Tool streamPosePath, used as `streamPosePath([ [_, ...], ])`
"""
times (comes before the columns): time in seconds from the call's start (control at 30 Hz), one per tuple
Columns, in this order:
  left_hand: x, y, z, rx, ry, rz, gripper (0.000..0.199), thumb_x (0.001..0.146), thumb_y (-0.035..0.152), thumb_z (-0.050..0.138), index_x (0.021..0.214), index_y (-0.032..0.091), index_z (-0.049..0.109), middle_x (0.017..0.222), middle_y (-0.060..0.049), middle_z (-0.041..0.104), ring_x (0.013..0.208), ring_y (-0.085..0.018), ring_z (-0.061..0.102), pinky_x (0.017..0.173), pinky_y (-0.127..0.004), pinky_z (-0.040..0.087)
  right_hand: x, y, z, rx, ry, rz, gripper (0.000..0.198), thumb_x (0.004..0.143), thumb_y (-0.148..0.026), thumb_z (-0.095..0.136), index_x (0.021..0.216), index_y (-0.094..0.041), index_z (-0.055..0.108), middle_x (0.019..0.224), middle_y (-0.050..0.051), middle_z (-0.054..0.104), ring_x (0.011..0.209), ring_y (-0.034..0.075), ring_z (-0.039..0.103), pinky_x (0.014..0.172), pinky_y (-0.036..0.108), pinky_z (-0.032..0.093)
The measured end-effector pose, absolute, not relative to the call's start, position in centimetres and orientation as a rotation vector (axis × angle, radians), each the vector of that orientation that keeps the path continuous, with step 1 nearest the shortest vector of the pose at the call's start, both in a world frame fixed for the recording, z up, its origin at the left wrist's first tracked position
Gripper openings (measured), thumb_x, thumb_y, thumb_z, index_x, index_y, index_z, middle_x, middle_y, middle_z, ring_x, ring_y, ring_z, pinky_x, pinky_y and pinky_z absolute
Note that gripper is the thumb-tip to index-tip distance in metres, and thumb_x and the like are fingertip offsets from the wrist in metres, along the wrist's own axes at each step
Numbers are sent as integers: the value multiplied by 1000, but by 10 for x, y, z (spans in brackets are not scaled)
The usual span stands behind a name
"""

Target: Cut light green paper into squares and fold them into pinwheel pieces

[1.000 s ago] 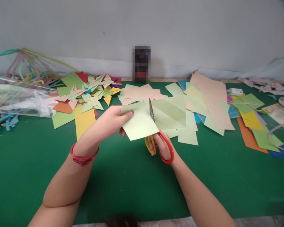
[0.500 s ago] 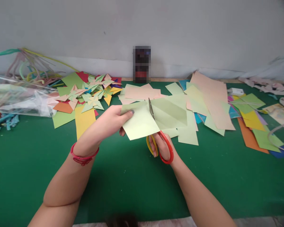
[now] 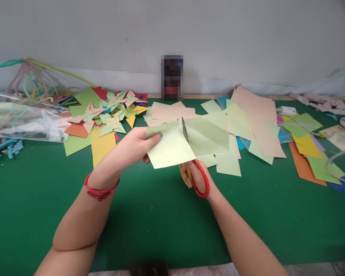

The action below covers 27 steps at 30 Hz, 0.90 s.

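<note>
My left hand (image 3: 142, 145) pinches the left side of a pale green sheet of paper (image 3: 171, 151), thumb on top and fingers beneath. In my right hand (image 3: 197, 176) is a pair of scissors (image 3: 202, 184) with one red and one yellow handle loop. The scissor blades stand in the sheet, one above it and its tip showing past the far edge. A slit parts the sheet near its middle; the right part, with crease lines, tilts away. Both hands are raised above the green table, and the paper partly covers my right fingers.
Folded paper stars (image 3: 112, 122) are heaped at the back left, beside a clear plastic bag (image 3: 25, 119). A blurred phone-like object (image 3: 172, 78) leans on the wall. Pink sheets (image 3: 255, 119) and coloured papers (image 3: 307, 149) lie to the right with a white charger (image 3: 287, 111).
The right part of the sheet has risen slightly and shifted right. The scissor tips are a little more apart, and both hands have moved only slightly.
</note>
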<state>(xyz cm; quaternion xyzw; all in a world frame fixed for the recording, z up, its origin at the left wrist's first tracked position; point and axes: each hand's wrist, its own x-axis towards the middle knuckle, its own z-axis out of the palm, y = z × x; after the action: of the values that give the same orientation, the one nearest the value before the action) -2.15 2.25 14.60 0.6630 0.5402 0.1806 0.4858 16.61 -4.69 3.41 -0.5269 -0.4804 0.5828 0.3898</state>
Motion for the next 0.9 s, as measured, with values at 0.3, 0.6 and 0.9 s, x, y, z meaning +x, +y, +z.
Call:
streamPosePath([
  [0.3, -22, 23, 146, 1610, 1316, 434, 25, 80, 37, 48, 66, 18, 53, 51, 2, 49, 40, -9, 46, 36, -18, 36, 164, -45, 31, -1265, -1219, 1582, 47, 81, -63, 34, 69, -20, 47, 43, -4, 43, 40, 11, 41, 47, 26, 39],
  [0.6, -22, 23, 147, 1626, 1270, 390, 22, 79, 36, 47, 71, 17, 56, 52, 2, 47, 40, -9, 46, 36, -18, 36, 163, -46, 41, -1269, -1213, 1614, 37, 84, -49, 38, 68, -19, 51, 43, -3, 44, 43, 13, 47, 51, 27, 40],
  [0.9, -21, 23, 146, 1622, 1270, 382, 22, 79, 35, 48, 66, 19, 52, 50, 3, 47, 38, -9, 47, 36, -19, 37, 163, -49, 36, -1390, -1266, 1483, 50, 85, -56, 30, 57, -20, 48, 38, -1, 48, 38, 13, 48, 49, 28, 42],
])
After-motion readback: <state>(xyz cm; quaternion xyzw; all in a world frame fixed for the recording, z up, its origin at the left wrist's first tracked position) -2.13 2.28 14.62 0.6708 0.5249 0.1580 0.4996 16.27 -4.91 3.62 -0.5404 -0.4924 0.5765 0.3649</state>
